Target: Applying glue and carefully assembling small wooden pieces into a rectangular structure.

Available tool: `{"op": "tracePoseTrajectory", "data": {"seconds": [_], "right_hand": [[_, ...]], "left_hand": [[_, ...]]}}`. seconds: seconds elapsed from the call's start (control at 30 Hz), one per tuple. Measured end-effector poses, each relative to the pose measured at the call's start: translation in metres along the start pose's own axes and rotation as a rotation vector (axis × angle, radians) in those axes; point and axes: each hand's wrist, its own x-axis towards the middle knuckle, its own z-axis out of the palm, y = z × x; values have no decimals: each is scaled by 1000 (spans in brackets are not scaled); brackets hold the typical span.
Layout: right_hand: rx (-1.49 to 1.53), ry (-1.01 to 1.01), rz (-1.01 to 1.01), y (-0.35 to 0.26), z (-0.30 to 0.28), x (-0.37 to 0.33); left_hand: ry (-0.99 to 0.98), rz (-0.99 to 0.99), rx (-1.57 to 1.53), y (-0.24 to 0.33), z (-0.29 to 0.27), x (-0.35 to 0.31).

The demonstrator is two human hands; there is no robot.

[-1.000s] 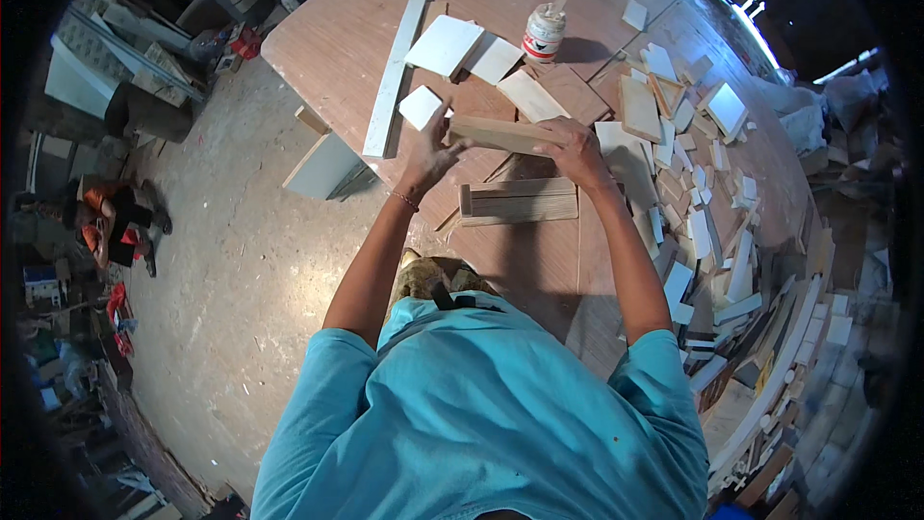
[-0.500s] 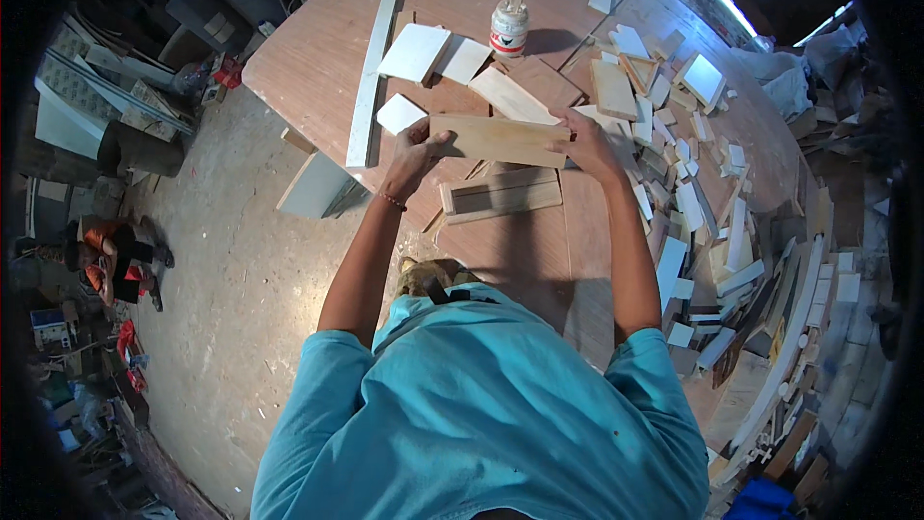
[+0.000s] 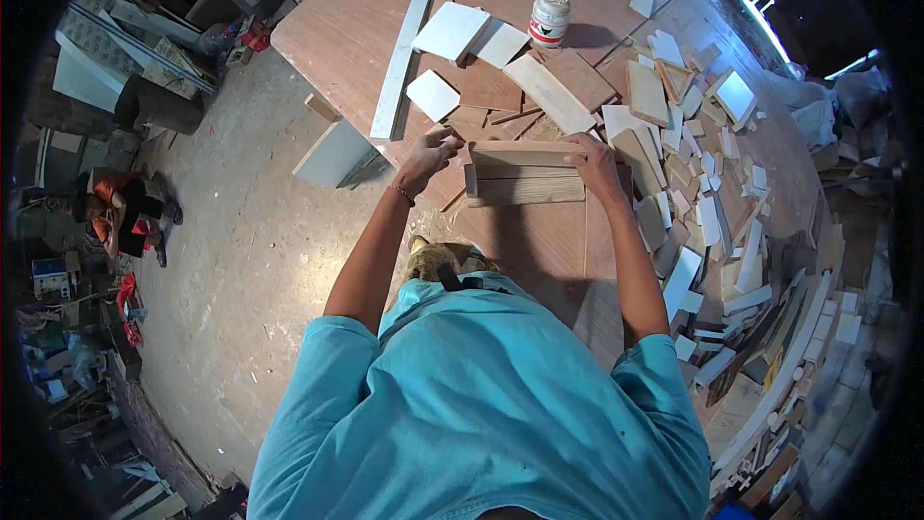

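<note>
A thin, light wooden board (image 3: 520,153) lies along the far side of a small box-like wooden piece (image 3: 527,193) near the table's edge. The fingers of my right hand (image 3: 597,168) are closed on the board's right end. Just off the left end, my left hand (image 3: 429,160) has its fingers apart and holds nothing. Behind the board lie a pale wooden plank (image 3: 549,94) and a small white block (image 3: 433,94). How far the board touches the box-like piece cannot be made out.
A jar (image 3: 550,19) with a wooden stick in it stands at the back of the table (image 3: 356,0). A long white strip (image 3: 405,53) lies at the left. Many wood offcuts (image 3: 707,188) are heaped on the right. Another person (image 3: 120,212) is at the far left.
The board has come down from between both hands onto the box-like piece. My left hand has let go of its left end; my right hand still grips the right end. The view has shifted slightly.
</note>
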Motion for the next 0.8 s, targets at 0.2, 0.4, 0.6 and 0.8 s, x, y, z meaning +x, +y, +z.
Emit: {"op": "tracePoseTrajectory", "data": {"seconds": [0.2, 0.4, 0.6, 0.8], "right_hand": [[59, -39, 25, -13, 0, -6], [119, -44, 11, -4, 7, -10], [144, -49, 24, 3, 14, -13], [95, -90, -2, -7, 5, -10]], "left_hand": [[55, -31, -108, -16, 2, -11], [-18, -10, -138, -11, 13, -26], [-110, 88, -109, -35, 11, -16], [-105, 108, -93, -28, 15, -19]]}}
